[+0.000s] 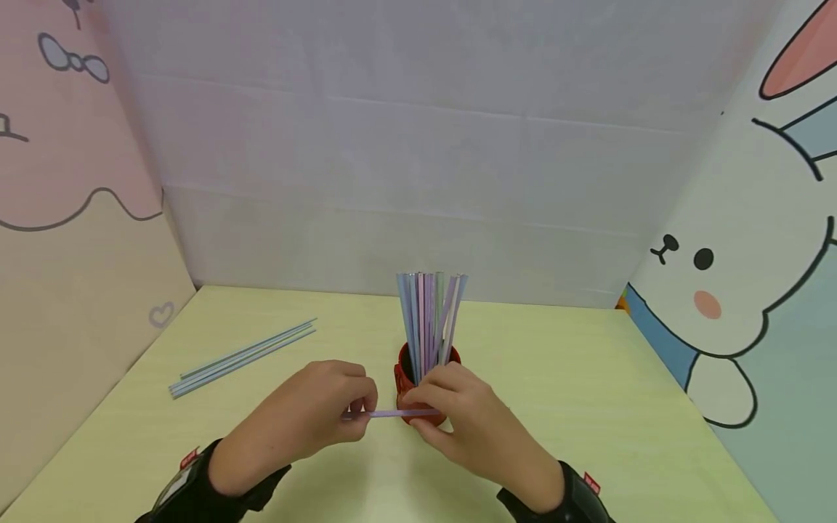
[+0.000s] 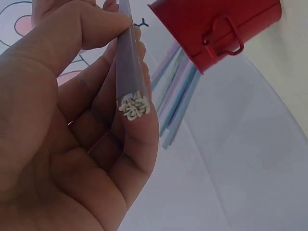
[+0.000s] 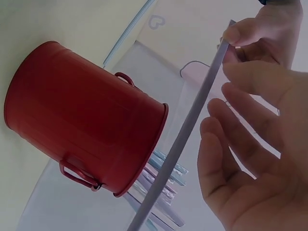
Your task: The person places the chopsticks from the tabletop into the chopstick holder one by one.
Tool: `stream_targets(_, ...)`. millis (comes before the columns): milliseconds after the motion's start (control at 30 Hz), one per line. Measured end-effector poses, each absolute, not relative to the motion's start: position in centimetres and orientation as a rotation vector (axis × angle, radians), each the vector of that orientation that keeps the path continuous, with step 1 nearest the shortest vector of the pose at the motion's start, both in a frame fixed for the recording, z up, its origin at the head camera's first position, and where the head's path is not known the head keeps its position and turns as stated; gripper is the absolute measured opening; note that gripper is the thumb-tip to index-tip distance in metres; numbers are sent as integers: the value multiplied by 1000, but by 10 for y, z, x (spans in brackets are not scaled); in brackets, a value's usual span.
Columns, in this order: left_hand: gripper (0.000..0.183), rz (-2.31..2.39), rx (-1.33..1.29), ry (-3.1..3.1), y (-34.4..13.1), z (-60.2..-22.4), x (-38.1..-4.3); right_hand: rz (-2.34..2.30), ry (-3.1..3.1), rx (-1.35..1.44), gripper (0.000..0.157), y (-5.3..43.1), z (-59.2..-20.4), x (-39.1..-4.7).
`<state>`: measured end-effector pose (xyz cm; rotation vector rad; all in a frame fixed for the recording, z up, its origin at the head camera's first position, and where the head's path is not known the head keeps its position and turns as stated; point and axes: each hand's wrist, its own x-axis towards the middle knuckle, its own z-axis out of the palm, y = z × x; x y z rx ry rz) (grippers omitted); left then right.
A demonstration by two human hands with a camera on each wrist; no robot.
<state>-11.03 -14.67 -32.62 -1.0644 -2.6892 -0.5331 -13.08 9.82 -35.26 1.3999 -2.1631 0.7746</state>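
My left hand pinches a thin lilac stick between thumb and fingers. In the left wrist view, that stick's near end shows crinkled white layers. My right hand is around the stick's other end in the head view. The right wrist view shows its fingers loosely bent and apart from the stick, which runs past them. Just behind the stick stands a red metal bucket with small side handles. Upright in the bucket are several blue, pink, purple and green sticks.
Several pale blue sticks lie together on the left of the light yellow table. A pale sheet stands behind the table. Side panels bear cartoon drawings, a rabbit among them at right.
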Motion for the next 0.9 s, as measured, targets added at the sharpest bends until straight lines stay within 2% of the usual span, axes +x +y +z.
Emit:
stream_targets(233, 19, -548, -1163, -2644, -127, -327, -113, 705, -2253, 1401, 18, 100, -356, -130)
stream_targets(600, 19, -523, -1160, -2644, -119, -329, -115, 637, -2271, 1405, 16, 103, -360, -131)
stream_targets(733, 12, -569, -1101, -2673, -121, -328, -118, 629, -2293, 1400, 16, 107, -358, -133)
stream_targets(900, 21, -708, -911, -2603, -132, -327, -133, 664, -2320, 1399, 18, 115, -349, -136)
